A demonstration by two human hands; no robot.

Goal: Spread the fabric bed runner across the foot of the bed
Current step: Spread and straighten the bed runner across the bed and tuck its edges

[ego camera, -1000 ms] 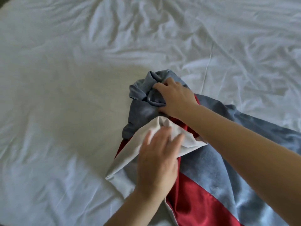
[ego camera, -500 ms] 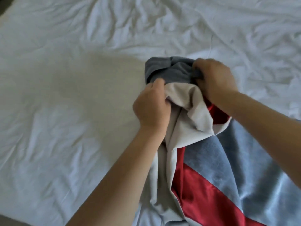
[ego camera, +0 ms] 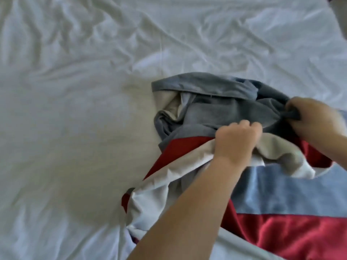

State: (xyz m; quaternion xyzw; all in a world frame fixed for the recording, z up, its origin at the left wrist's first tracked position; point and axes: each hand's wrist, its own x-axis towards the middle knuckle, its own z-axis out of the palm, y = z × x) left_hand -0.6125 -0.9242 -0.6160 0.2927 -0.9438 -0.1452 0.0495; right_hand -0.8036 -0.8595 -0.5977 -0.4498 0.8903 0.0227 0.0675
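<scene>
The bed runner (ego camera: pixel 210 107) is a bunched strip of blue-grey, red and pale cream fabric lying on the right half of the white bed sheet (ego camera: pixel 75 137). Its left end is crumpled and folded over itself; a flatter stretch of light blue and red bands runs off the right edge. My left hand (ego camera: pixel 236 141) is closed on a fold of the cream underside near the middle of the heap. My right hand (ego camera: pixel 315 121) pinches a dark blue-grey fold at the right edge of the view.
The wrinkled white sheet fills the left and top of the view, with deep creases toward the top. A dark corner beyond the bed shows at the top right (ego camera: pixel 339 8).
Both hands have shifted right with the runner. The blue-grey end has opened out to the left, showing more red and cream. The view has swung, so the flat bands now lie level.
</scene>
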